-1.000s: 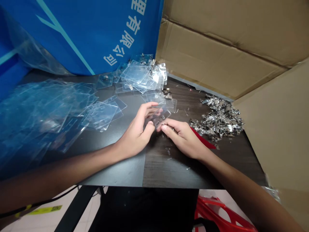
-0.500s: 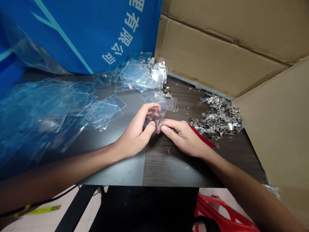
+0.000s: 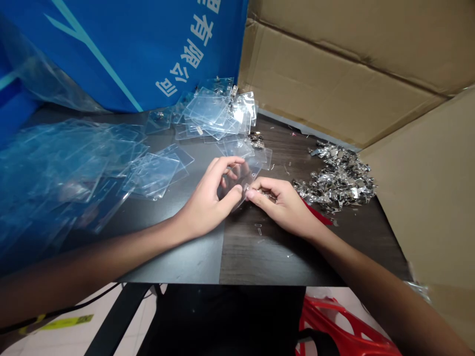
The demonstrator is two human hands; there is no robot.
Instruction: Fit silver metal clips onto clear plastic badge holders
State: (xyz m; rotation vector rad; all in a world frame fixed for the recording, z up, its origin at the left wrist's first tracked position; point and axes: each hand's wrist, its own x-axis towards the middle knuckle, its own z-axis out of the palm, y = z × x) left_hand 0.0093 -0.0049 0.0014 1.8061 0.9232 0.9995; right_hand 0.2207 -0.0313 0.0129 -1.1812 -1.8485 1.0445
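Observation:
Over the middle of the table, my left hand (image 3: 213,200) is closed on a clear plastic badge holder (image 3: 248,172), its thumb on the near side and the fingers behind. My right hand (image 3: 278,200) pinches a small metal badge clip (image 3: 249,190) between thumb and forefinger, right at the holder's edge. The fingertips hide most of this clip, and I cannot tell whether it is joined to the holder. To the right of my right hand lies a heap of metal clips with clear straps (image 3: 339,178).
Loose clear holders (image 3: 70,158) cover the left of the table, with a smaller stack (image 3: 154,173) beside them. Holders with clips (image 3: 215,111) are piled at the back. A cardboard wall (image 3: 304,84) and a blue printed panel (image 3: 122,54) stand behind. Small scraps (image 3: 259,228) dot the dark tabletop.
The holder has turned slightly between my hands, and more of its surface shows. My left thumb has shifted a little right, towards the clip. The piles have stayed put.

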